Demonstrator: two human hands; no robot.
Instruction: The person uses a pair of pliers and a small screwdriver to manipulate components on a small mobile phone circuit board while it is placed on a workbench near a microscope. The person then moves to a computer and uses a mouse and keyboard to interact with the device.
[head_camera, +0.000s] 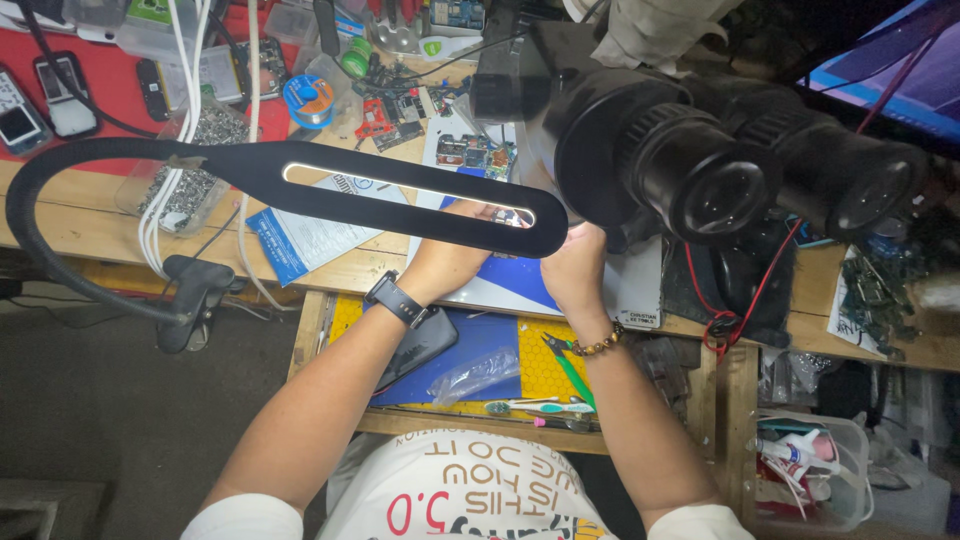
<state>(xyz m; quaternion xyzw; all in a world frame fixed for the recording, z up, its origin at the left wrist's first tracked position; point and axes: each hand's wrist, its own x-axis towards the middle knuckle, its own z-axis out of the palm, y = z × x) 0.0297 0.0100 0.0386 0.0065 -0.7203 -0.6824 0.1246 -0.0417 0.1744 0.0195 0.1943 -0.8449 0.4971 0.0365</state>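
My left hand (445, 262), with a black watch on its wrist, rests on a white and blue work mat (520, 292). Its fingers disappear under the flat head of a black desk lamp (400, 190). My right hand (572, 272), wearing a bead bracelet, sits close beside it on the same mat, and its fingertips are hidden behind the lamp head and the black microscope eyepieces (700, 185). Whatever lies between the two hands is covered. A small circuit board (470, 152) lies on the mat just beyond the lamp.
A black phone (420, 345), a clear plastic bag (478, 374), green-handled cutters (568, 368) and a toothbrush (540, 407) lie on the pull-out shelf. Farther back are a solder spool (307, 98), a tub of screws (195, 170) and phones (60, 95). A plastic bin (812, 470) stands at lower right.
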